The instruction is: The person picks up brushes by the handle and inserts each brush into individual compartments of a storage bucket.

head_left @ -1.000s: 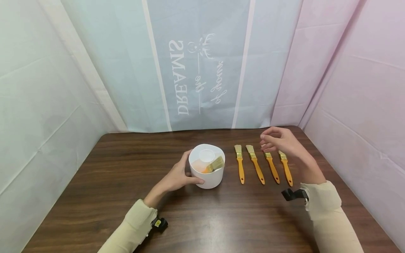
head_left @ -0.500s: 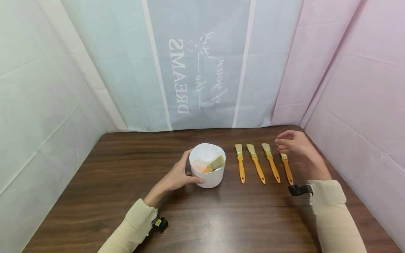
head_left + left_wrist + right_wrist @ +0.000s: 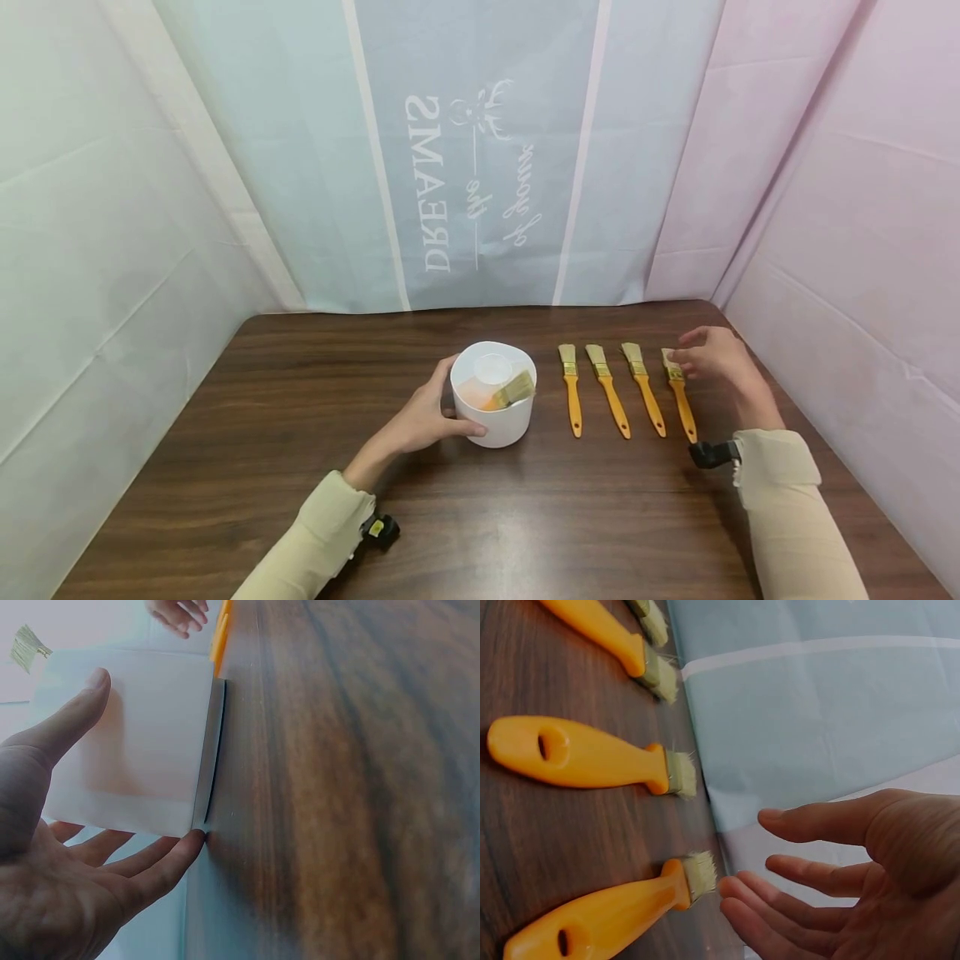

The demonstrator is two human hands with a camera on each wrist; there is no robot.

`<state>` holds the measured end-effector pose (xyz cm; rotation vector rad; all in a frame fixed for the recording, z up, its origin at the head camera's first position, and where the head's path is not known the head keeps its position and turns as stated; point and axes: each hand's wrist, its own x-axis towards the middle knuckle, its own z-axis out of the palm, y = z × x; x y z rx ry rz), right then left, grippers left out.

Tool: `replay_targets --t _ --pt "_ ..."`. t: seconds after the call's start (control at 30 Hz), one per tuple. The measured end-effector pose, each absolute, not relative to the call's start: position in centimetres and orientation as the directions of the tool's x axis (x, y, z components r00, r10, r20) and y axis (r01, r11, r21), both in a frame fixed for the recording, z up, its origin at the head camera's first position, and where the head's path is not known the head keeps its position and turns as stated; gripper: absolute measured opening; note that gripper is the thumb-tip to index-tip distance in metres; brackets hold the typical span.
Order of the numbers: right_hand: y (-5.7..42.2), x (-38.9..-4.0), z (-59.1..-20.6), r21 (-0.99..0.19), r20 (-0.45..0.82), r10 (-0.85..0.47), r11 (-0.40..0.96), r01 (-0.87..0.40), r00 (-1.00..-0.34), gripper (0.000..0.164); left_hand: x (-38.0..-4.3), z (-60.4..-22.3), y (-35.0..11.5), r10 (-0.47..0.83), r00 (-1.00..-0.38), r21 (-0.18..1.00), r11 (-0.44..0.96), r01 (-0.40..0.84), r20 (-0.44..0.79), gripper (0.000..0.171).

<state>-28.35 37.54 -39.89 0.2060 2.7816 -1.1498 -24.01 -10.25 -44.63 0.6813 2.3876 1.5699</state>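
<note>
My left hand (image 3: 420, 415) holds a white round container (image 3: 491, 423) by its side, thumb at the front and fingers behind. Inside it a paintbrush (image 3: 512, 390) leans with its bristles up over the rim. In the left wrist view the container (image 3: 150, 742) sits between thumb and fingers, at the table surface. My right hand (image 3: 712, 354) is at the bristle end of the rightmost paintbrush (image 3: 681, 404). The right wrist view shows its fingers loosely extended, the fingertips (image 3: 731, 889) close to that brush's bristles (image 3: 701, 874), with nothing between thumb and fingers.
Three more yellow-handled paintbrushes (image 3: 573, 404), (image 3: 613, 404), (image 3: 648, 404) lie in a row left of the rightmost one, bristles toward the back. The dark wooden table (image 3: 300, 400) ends at a pale blue curtain (image 3: 480, 287). White cloth walls stand at both sides.
My right hand has moved right and a little nearer, from over the third brush to the bristles of the rightmost one. The left hand and container have stayed in place.
</note>
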Motion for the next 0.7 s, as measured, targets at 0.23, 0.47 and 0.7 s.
replay_targets --t 0.23,0.47,0.7 --pt "37.8 -28.4 -40.5 -0.653 -0.226 0.108 0.720 0.233 -0.968 0.059 -24.0 -44.7 -10.2 0.478 -0.875 0.906 0.332 0.264 0.079 0.113" --pt "38.2 -28.7 -41.2 -0.649 -0.288 0.155 0.694 0.312 -0.945 0.063 -24.1 -44.6 -10.1 0.481 -0.873 0.908 0.327 0.261 0.078 0.113" --pt "38.3 -28.9 -41.9 -0.651 -0.312 0.137 0.690 0.317 -0.940 0.071 -24.1 -44.7 -10.2 0.474 -0.878 0.908 0.333 0.255 0.072 0.113"
